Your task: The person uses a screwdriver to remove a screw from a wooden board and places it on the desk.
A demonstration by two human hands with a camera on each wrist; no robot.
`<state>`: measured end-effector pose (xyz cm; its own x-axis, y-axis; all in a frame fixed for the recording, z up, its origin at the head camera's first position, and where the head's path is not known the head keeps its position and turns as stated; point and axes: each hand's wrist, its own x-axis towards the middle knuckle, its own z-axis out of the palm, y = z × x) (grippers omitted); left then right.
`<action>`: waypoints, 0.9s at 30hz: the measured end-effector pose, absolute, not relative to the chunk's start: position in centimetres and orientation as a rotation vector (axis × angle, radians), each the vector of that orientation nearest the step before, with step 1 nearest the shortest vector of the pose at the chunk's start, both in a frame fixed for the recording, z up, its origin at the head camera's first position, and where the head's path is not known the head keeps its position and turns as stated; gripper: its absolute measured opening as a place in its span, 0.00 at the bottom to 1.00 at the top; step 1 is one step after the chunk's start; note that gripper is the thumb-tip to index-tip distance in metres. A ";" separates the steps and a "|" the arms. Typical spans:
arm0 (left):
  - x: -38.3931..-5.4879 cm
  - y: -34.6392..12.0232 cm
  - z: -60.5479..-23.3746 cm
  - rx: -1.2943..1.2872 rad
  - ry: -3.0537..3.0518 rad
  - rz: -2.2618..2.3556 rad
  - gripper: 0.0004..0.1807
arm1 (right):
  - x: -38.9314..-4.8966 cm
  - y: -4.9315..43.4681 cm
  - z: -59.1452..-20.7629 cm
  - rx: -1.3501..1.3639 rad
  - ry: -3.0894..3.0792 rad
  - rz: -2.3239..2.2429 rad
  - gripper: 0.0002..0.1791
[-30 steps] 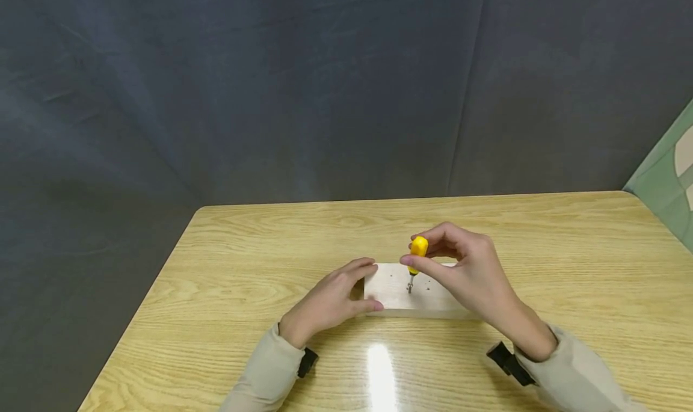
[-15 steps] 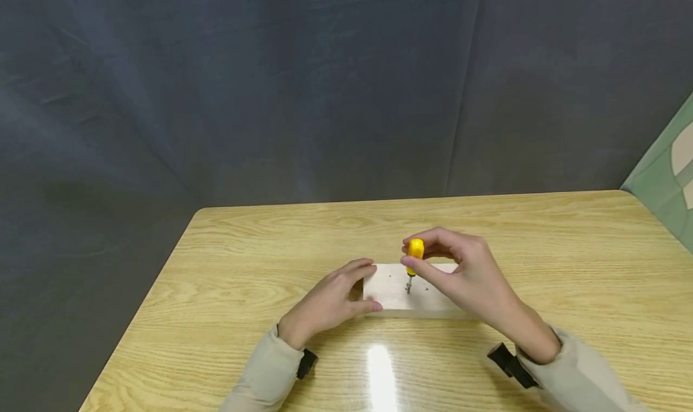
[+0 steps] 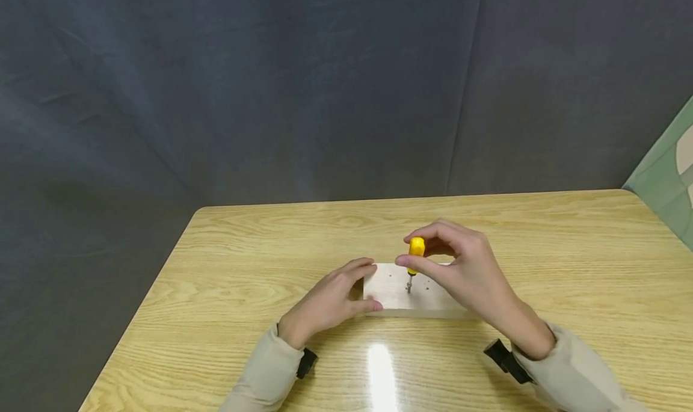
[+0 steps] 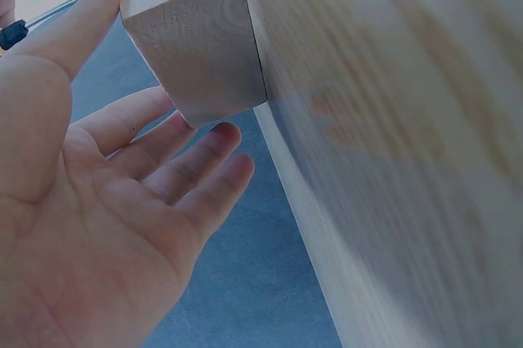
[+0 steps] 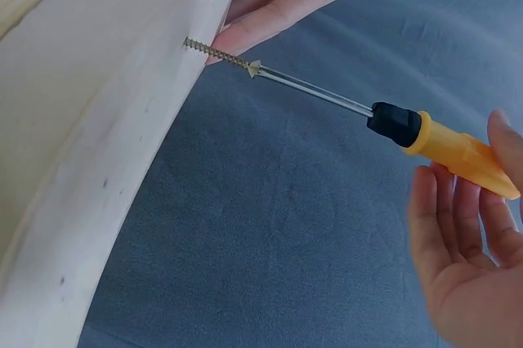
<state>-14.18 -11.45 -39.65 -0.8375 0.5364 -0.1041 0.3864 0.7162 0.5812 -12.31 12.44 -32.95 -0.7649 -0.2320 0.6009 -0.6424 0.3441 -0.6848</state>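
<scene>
A pale wooden block (image 3: 387, 296) lies on the table, its left end between the thumb and fingers of my left hand (image 3: 331, 299). In the left wrist view that thumb is on one edge of the block's end face (image 4: 200, 54), with fingers at the opposite side. My right hand (image 3: 472, 273) pinches the yellow handle of a screwdriver (image 3: 416, 247) between thumb and fingers. The right wrist view shows the screwdriver's shaft (image 5: 315, 89) meeting the head of a screw (image 5: 219, 55). The screw's point is in the block; most of its thread stands out.
Several small dark holes (image 5: 105, 183) mark the block's face. The wood-grain table (image 3: 260, 243) extends around both arms, with a dark cloth (image 3: 325, 99) behind it. A green patterned surface (image 3: 663, 177) is at the far right.
The right hand's fingers shift round the yellow handle, and the screwdriver leans slightly less to the right than a second ago. My left hand and the block stay put.
</scene>
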 end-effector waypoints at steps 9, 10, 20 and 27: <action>-14.2 -11.5 -39.6 0.742 2.663 0.809 0.43 | -12.1 12.5 -32.7 0.714 -2.213 1.457 0.15; -14.2 -11.5 -39.6 0.741 2.662 0.810 0.43 | -12.1 12.5 -32.7 0.717 -2.217 1.449 0.15; -14.2 -11.5 -39.6 0.749 2.663 0.816 0.43 | -12.0 12.6 -32.5 0.747 -2.300 1.407 0.13; -14.2 -11.4 -39.6 0.750 2.662 0.810 0.43 | -12.1 12.6 -33.0 0.735 -2.292 1.390 0.15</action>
